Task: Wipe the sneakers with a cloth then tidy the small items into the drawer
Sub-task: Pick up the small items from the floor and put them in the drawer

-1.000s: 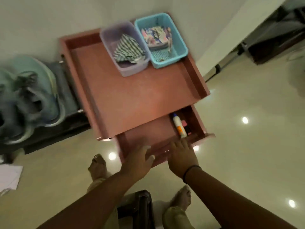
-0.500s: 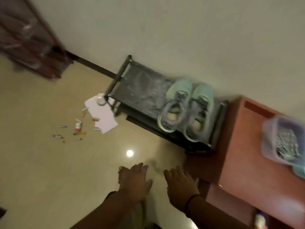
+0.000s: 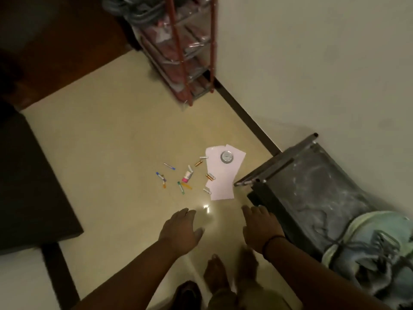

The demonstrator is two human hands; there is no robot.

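Head view, looking down at a pale floor (image 3: 125,139). Both hands reach forward above it with nothing in their grip: the left hand (image 3: 180,230) is held palm down, fingers straight and slightly spread; the right hand (image 3: 260,227) likewise has its fingers extended and apart, a dark band at the wrist. Neither hand touches any object.

The small items lie scattered on the floor ahead of the hands, well apart from them. A white paper (image 3: 223,175) carries a round silver disc (image 3: 226,156) near its far end. Left of the paper sit a small pink-based bottle (image 3: 186,176), several short tubes including an orange one (image 3: 198,163) and a green-capped one (image 3: 180,187), and a blue-tipped stick (image 3: 169,166). Finer detail of these pieces is too small to tell.

At right, a dark low rack (image 3: 312,186) stands against the wall (image 3: 324,63), its top surface dusty and streaked. The pale green sneakers (image 3: 371,249) rest on the near end of that rack, blurred, at the frame's lower right. The drawer is out of view.

A red-framed shelf unit (image 3: 185,52) holding wrapped goods stands at the far wall corner. A dark mat (image 3: 29,175) covers the floor at left. The person's bare feet (image 3: 215,274) show between the forearms at the bottom edge.
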